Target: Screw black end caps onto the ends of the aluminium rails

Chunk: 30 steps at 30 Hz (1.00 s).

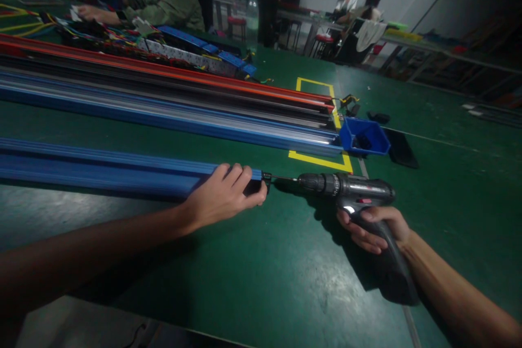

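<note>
My right hand [377, 228] is wrapped around the grip of a dark cordless drill [346, 187], which points left. Its long thin bit [283, 178] reaches the black end cap [265, 178] of a long blue profile [122, 171]. Whether the bit sits in a screw there is too small to tell. Over the profile's right end lies my left hand [228, 190], its fingers curled over the top edge and its thumb at the end cap. The profile lies on the green table [261, 266] and runs out of view at the left.
Behind it lie more long profiles, blue [204, 125] and orange [204, 75]. A blue bin [365, 136] with small dark parts stands at their right ends, beside a dark flat object [402, 148]. Yellow tape [320, 162] marks the table. A co-worker's hand [98, 13] is near wires across the table.
</note>
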### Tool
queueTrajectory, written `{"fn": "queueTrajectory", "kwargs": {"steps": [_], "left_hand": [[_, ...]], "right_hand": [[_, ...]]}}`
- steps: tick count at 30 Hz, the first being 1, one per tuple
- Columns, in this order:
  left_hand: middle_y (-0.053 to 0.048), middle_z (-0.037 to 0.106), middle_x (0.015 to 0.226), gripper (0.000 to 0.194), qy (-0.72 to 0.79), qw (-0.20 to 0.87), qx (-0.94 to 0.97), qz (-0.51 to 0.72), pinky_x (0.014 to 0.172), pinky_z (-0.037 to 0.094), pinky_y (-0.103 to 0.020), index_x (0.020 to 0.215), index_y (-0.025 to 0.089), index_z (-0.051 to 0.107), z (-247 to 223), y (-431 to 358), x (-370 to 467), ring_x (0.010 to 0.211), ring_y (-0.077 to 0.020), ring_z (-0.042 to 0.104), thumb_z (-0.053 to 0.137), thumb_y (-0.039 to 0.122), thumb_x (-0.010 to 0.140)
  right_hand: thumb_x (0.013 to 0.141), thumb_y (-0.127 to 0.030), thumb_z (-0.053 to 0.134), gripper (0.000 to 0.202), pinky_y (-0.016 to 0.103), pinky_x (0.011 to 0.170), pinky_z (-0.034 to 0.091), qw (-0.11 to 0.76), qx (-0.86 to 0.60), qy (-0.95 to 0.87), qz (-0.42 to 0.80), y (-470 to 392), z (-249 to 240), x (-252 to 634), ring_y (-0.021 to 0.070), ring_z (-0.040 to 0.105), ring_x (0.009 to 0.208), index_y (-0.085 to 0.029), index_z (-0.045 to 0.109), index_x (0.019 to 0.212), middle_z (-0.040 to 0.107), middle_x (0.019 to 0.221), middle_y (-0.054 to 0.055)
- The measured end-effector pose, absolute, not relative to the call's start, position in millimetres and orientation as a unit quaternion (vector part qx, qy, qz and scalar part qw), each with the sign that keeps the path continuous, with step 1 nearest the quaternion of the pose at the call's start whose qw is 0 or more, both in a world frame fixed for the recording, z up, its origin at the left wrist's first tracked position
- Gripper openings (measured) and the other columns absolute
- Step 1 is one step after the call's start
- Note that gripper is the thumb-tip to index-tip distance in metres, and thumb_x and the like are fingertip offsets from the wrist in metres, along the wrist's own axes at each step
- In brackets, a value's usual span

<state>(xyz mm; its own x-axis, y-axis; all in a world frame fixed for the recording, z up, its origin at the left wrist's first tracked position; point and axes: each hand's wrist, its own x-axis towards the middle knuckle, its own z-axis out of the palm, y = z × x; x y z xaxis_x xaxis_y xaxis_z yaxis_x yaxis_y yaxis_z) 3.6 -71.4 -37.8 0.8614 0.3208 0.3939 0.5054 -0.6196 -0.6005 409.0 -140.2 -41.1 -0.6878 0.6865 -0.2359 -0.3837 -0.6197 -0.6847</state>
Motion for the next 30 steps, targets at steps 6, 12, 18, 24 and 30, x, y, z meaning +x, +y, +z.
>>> {"fn": "queueTrajectory", "kwargs": {"steps": [6,12,18,24,30], "left_hand": [[-0.016,0.073,0.115,0.045,-0.232,0.365,-0.892,-0.129,0.08,0.051,-0.04,0.142,0.028,0.053,-36.5,-72.2,2.8,0.101,-0.0292,0.068,0.064,0.047,0.102],[-0.017,0.073,0.117,0.044,-0.232,0.367,-0.892,-0.122,0.082,0.051,-0.041,0.142,0.029,0.051,-37.6,-72.4,2.3,0.102,-0.0306,0.068,0.064,0.045,0.103],[-0.016,0.072,0.118,0.046,-0.238,0.355,-0.896,-0.124,0.084,0.051,-0.041,0.145,0.03,0.05,-40.3,-72.2,1.4,0.104,-0.0296,0.068,0.064,0.042,0.103],[-0.017,0.073,0.115,0.046,-0.231,0.371,-0.891,-0.123,0.08,0.052,-0.04,0.142,0.028,0.051,-38.1,-71.5,2.2,0.101,-0.0298,0.069,0.064,0.047,0.102],[-0.017,0.073,0.118,0.046,-0.232,0.363,-0.895,-0.117,0.083,0.053,-0.041,0.143,0.029,0.05,-38.2,-72.2,1.6,0.104,-0.0306,0.069,0.065,0.043,0.102]], "right_hand": [[0.095,-0.023,0.062,0.028,0.016,0.04,0.046,0.306,-0.243,-0.303,0.869,-140.3,-41.8,410.7,0.0011,0.038,0.035,-0.005,0.075,0.112,0.066,0.076,0.003],[0.095,-0.024,0.063,0.026,0.015,0.041,0.048,0.297,-0.248,-0.299,0.872,-138.9,-42.5,413.0,0.0007,0.038,0.036,-0.006,0.075,0.11,0.065,0.075,0.003],[0.094,-0.023,0.063,0.023,0.016,0.04,0.048,0.297,-0.259,-0.298,0.87,-138.9,-43.1,413.9,0.001,0.034,0.034,-0.007,0.073,0.106,0.063,0.073,0.002],[0.094,-0.023,0.062,0.024,0.016,0.04,0.048,0.301,-0.256,-0.295,0.87,-139.7,-43.8,414.0,0.001,0.035,0.034,-0.006,0.073,0.107,0.064,0.073,0.002],[0.094,-0.023,0.062,0.022,0.015,0.04,0.047,0.305,-0.249,-0.294,0.871,-141.3,-46.5,414.9,0.0014,0.037,0.035,-0.007,0.072,0.106,0.064,0.074,0.002]]}}
